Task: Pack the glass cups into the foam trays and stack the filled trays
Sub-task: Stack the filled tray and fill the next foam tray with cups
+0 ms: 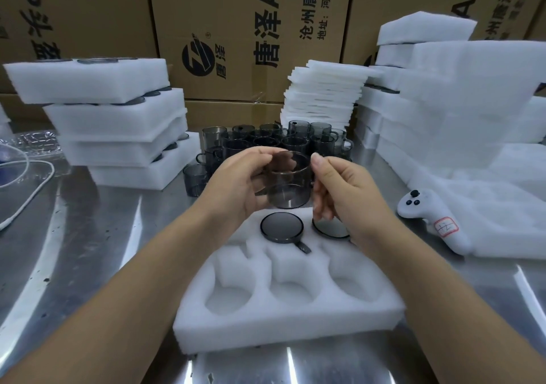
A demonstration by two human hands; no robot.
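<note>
- I hold one smoky glass cup [288, 179] above the far end of the foam tray [289, 318]. My left hand [236, 182] curls round its left side, and my right hand [345, 194] grips the right side with the thumb at the rim.
- Two cups [282, 227] sit in the tray's far row, and three near pockets are empty.
- Loose cups [266, 144] cluster behind; I cannot count them exactly.
- Far left is a stack of filled trays [118, 123], perhaps five.
- The cardboard boxes [251, 29] read "唐泽".
- One white controller [428, 215] on the right bears a red-edged label I cannot read.
- There is bare steel table [103, 250] to the near left, while foam crowds the right.
</note>
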